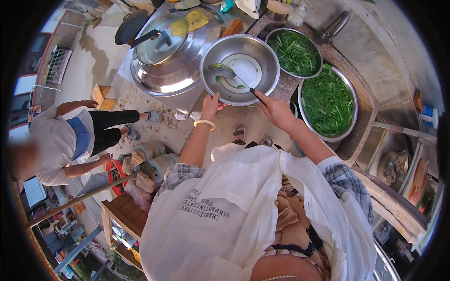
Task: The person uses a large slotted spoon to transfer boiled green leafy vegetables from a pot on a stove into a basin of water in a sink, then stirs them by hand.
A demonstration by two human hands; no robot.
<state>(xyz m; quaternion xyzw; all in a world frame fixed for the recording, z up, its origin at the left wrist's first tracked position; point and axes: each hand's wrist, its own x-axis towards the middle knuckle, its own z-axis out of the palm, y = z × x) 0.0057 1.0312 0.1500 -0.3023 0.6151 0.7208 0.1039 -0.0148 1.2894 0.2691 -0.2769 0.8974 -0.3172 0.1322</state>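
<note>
My left hand point(212, 107) grips the near rim of a wide stainless-steel basin point(207, 56). In my right hand point(276, 109) is the black handle of a perforated metal skimmer point(222, 70), its bowl inside the basin with green bits on it. A few leaf scraps lie on the basin's bottom, which looks wet. Just right of it a steel bowl point(320, 68) holds cut leafy greens point(293, 52). Nearer to me, a larger steel basin point(354, 105) is heaped with chopped greens point(327, 102). Both stand at the stone sink.
A large domed metal lid point(168, 79) stands left of the basin, with a glass lid point(154, 52), a yellow cloth point(195, 21) and a black pan point(130, 26) about it. The faucet point(335, 28) rises behind the greens. Another person point(70, 133) stands at the left, near piled stones point(144, 179).
</note>
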